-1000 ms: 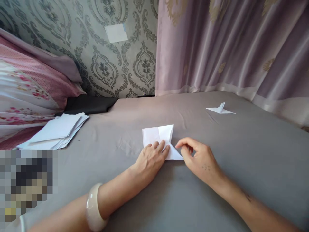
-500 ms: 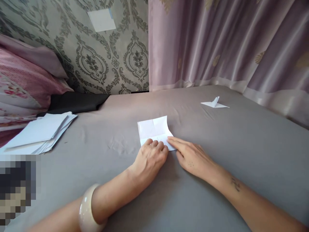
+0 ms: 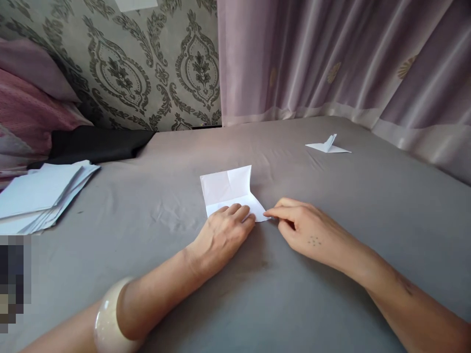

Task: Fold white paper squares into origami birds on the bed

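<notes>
A creased white sheet of paper (image 3: 226, 189) lies on the grey bed sheet, its near part bent along a crease and its right corner sticking out. Over its near edge is my left hand (image 3: 226, 233), fingers curled and pressing the paper down; a pale bangle (image 3: 114, 318) circles that wrist. My right hand (image 3: 307, 225) is at the right corner, index fingertip on the paper and the other fingers curled in. The thumb's grip on the corner is partly hidden. Farther back on the right stands a folded white paper bird (image 3: 328, 144).
A stack of white paper (image 3: 40, 191) lies at the left, in front of a black cloth (image 3: 99, 143) and pink bedding (image 3: 29, 103). Behind the bed are a patterned wall (image 3: 158, 68) and a purple curtain (image 3: 294, 59).
My right hand has slid right to the paper's corner, and its flat fingers have curled with the index extended. My left hand stays on the near edge. The view has tilted down slightly.
</notes>
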Motion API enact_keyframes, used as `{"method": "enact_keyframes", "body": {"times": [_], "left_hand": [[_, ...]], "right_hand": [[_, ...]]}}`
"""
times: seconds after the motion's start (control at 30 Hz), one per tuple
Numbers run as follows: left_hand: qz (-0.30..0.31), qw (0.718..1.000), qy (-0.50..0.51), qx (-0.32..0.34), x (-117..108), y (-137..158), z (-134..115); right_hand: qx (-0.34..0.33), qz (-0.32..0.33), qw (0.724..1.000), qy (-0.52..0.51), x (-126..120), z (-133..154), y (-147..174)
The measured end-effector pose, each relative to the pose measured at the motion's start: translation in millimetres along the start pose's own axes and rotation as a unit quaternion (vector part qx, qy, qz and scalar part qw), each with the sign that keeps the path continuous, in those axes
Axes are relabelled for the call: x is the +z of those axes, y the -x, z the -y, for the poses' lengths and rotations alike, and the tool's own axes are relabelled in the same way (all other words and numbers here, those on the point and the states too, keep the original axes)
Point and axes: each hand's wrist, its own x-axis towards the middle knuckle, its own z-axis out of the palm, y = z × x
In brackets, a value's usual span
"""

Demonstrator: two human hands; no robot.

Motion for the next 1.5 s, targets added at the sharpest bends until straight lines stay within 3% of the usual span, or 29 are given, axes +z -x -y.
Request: {"method": "enact_keyframes", "body": {"times": [0.17, 0.33, 0.5, 0.77, 1.07, 1.3, 1.5], "left_hand": [[-0.001, 0.998, 0.054, -0.015, -3, -3, -1], [-0.003, 0.992, 0.097, -0.078, -12, -9, -3], [0.032, 0.987, 0.113, -0.111, -18, -17, -4], [0.053, 0.989, 0.095, -0.096, -25, -28, 1], [0.080, 0.989, 0.074, -0.099, -29, -37, 6], [0.079, 0.989, 0.075, -0.098, -26, -39, 9], [0.117, 0.986, 0.069, -0.100, -32, -43, 8]], "right_hand": [[-0.008, 0.018, 0.997, 0.070, 6, 2, 6], [0.022, -0.001, 0.997, 0.078, 8, 0, 3], [0.041, -0.031, 0.996, 0.069, 14, 0, -1], [0.089, -0.060, 0.994, -0.007, 21, -4, -7], [0.116, -0.049, 0.991, -0.051, 22, -7, -10], [0.131, -0.040, 0.989, -0.063, 20, -7, -11], [0.149, -0.031, 0.987, -0.060, 20, -7, -13]]}}
